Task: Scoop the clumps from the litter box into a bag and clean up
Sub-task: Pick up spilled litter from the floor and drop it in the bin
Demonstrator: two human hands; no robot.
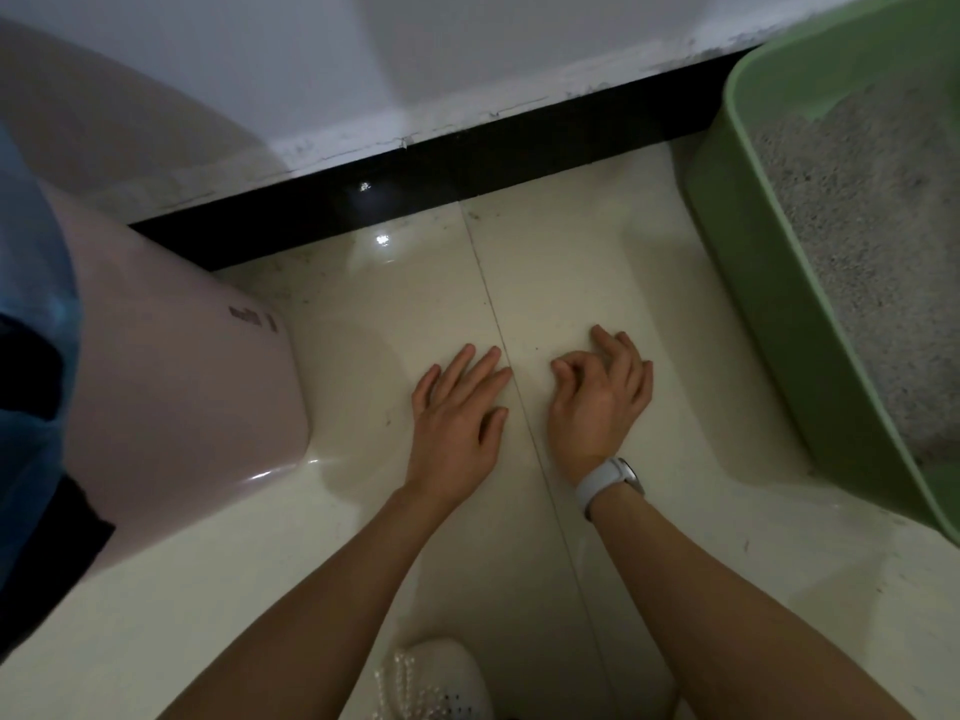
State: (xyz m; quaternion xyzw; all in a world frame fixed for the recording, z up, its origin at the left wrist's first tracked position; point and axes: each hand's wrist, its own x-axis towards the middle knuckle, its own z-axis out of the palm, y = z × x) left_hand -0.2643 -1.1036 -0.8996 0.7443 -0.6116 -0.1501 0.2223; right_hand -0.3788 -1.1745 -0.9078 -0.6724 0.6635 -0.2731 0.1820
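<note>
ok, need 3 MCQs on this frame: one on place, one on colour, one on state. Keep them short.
1. Where is the litter box?
A. right of both hands
B. between the hands
C. left of the pink bin

2. What colour is the litter box?
A. blue
B. green
C. black

3. How does the left hand lie?
A. holding a scoop
B. flat on the floor tile
C. inside the litter

Key: 1 A, it fills the right edge past the right hand. 2 B, its walls are green. 3 B, fingers straight on the tile.
</note>
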